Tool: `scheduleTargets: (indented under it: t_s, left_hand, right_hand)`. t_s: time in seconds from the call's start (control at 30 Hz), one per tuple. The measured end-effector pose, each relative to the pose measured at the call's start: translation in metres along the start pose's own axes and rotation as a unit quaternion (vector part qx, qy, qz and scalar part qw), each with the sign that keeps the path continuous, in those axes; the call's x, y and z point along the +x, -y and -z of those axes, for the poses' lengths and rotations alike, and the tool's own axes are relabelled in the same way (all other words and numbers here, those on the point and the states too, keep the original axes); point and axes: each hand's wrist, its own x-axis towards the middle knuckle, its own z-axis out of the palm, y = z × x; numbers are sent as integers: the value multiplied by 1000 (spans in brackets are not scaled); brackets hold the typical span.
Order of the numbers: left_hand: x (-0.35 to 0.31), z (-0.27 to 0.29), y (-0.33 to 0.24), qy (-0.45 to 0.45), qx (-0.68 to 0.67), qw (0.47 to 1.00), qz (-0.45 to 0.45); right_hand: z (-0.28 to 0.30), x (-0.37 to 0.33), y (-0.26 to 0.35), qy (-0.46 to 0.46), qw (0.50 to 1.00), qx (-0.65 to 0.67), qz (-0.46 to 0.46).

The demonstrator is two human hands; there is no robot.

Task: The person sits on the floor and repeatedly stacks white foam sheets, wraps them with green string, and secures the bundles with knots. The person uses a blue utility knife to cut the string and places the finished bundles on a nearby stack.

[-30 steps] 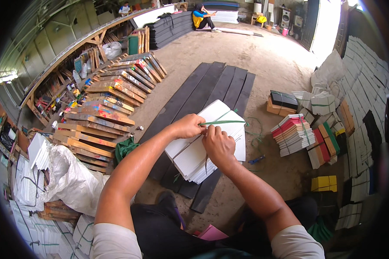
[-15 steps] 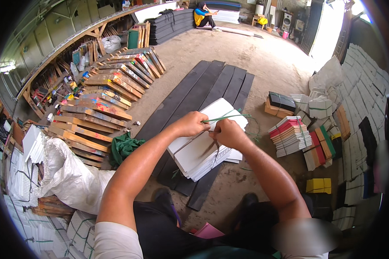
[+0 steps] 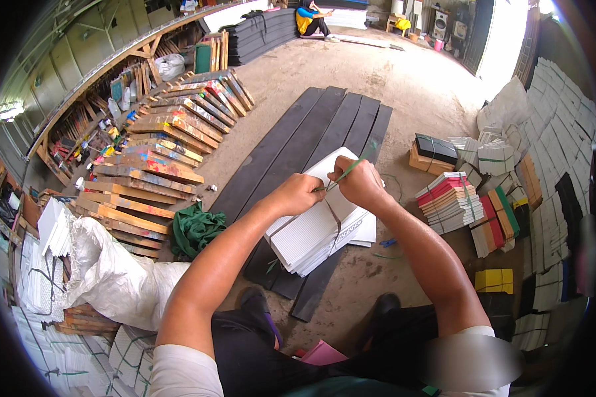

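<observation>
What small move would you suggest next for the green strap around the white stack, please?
Probably pull the thin green strap snug: both hands, left and right, meet at it atop the stack of white sheets, and its free end slants upward, seemingly not fastened.

White bundle (image 3: 314,231) of flat sheets, strapped, on the dark boards at centre; faint print along its right edge. Bulky white sack (image 3: 112,274) slumped at left. Tied stack of red, white and grey sheets (image 3: 447,198) at right; black-topped tied bundle (image 3: 434,151) just behind it. Small yellow pack (image 3: 493,280) on the ground lower right. No signs or screens
</observation>
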Motion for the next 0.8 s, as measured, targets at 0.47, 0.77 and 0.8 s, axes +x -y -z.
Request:
scheduleTargets:
  t_s: [0.47,0.77,0.8]
  left_hand:
    - [17,-3,7,-210,-310,926,49]
    - [17,-1,-24,-216,-171,959,-66]
    - [18,-1,-25,-214,-185,957,-67]
  right_hand:
    - [-4,14,-10,156,931,329,-14]
    - [11,23,5,190,965,173,59]
    - [10,23,4,194,964,170,64]
